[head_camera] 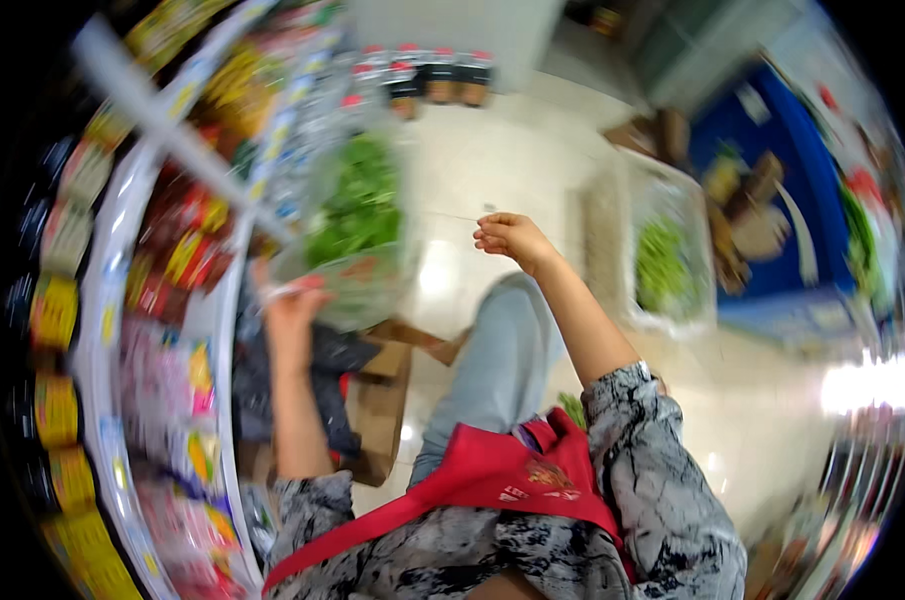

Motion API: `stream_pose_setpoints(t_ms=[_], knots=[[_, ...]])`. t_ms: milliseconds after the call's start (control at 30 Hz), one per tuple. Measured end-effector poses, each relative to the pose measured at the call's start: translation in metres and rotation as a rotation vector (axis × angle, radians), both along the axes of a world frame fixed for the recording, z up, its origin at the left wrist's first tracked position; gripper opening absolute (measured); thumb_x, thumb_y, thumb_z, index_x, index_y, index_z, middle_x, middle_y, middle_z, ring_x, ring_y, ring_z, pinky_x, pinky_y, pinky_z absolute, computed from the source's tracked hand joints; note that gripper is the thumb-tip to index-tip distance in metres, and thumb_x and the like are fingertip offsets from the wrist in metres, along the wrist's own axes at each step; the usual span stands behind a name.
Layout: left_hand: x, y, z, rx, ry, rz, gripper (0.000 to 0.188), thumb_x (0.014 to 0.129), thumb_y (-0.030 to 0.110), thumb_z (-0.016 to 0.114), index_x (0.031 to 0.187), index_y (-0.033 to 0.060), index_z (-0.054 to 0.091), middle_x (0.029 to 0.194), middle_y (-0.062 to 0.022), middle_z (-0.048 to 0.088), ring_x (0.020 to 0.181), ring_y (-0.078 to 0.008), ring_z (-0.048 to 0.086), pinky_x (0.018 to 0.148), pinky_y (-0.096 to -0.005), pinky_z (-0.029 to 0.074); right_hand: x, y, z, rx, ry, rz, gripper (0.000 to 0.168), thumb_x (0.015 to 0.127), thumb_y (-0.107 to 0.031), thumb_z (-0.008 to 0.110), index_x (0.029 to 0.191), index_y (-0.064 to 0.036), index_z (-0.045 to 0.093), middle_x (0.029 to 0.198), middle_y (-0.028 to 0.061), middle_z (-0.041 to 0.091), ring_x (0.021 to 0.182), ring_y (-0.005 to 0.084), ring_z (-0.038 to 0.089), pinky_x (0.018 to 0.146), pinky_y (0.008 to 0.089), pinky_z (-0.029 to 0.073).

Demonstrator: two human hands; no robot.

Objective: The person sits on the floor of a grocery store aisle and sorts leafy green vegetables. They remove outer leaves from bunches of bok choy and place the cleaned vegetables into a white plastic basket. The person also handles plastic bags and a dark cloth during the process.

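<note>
My left hand (293,304) is raised beside the shelf edge at the left, blurred; a whitish bit shows at its fingers, too unclear to name. Just right of it stands a clear plastic-lined container of leafy green vegetables (358,199). My right hand (514,241) is held out over the tiled floor, fingers bent and close together. A tiny pale thing shows beyond its fingertips; whether the hand holds it I cannot tell. I wear a red apron (497,480) over a patterned shirt.
Shelves with packaged goods (193,259) line the left. Dark bottles with red caps (441,75) stand ahead. An opened cardboard box (381,420) is below my left hand. At right are a white foam box (628,315) with greens and a blue bin (805,202).
</note>
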State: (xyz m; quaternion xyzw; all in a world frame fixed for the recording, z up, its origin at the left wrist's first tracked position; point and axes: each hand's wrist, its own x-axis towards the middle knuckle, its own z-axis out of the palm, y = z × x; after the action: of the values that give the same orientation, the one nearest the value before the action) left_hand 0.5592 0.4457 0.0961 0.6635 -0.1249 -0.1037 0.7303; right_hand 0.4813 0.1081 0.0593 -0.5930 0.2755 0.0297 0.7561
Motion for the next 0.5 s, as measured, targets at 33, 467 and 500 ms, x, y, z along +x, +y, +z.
stream_pose_setpoints(t_ms=[33,467,500], knots=[[0.010,0.006,0.001,0.098,0.019,0.039,0.066,0.080,0.020,0.058,0.132,0.0085,0.019,0.088,-0.0094,0.057,0.075,-0.0178,0.057,0.070,-0.0314,0.047,-0.033,-0.024,0.012,-0.036,-0.008,-0.107,0.024,0.080,-0.014,0.054,0.100,0.001,0.052,0.084,0.0082,0.060,0.074,0.0150,0.060,0.065,0.0252,0.048],[-0.029,-0.147,0.068,0.545,-0.302,-0.874,0.025,0.086,0.016,0.051,0.101,-0.0025,0.055,0.069,-0.0040,0.056,0.069,-0.0084,0.052,0.067,-0.0206,0.040,-0.538,-0.039,-0.011,-0.039,0.020,-1.609,0.011,0.080,-0.012,0.054,0.086,-0.002,0.054,0.076,0.0074,0.058,0.066,0.0150,0.056,0.062,0.0275,0.047],[-0.046,-0.165,0.070,0.508,-0.331,-0.899,0.024,0.085,0.015,0.051,0.102,-0.0025,0.055,0.071,-0.0039,0.056,0.069,-0.0084,0.051,0.068,-0.0206,0.040,-0.551,-0.021,-0.008,-0.046,0.024,-1.661,0.013,0.080,-0.012,0.054,0.088,-0.002,0.053,0.079,0.0081,0.058,0.067,0.0158,0.056,0.063,0.0282,0.047]])
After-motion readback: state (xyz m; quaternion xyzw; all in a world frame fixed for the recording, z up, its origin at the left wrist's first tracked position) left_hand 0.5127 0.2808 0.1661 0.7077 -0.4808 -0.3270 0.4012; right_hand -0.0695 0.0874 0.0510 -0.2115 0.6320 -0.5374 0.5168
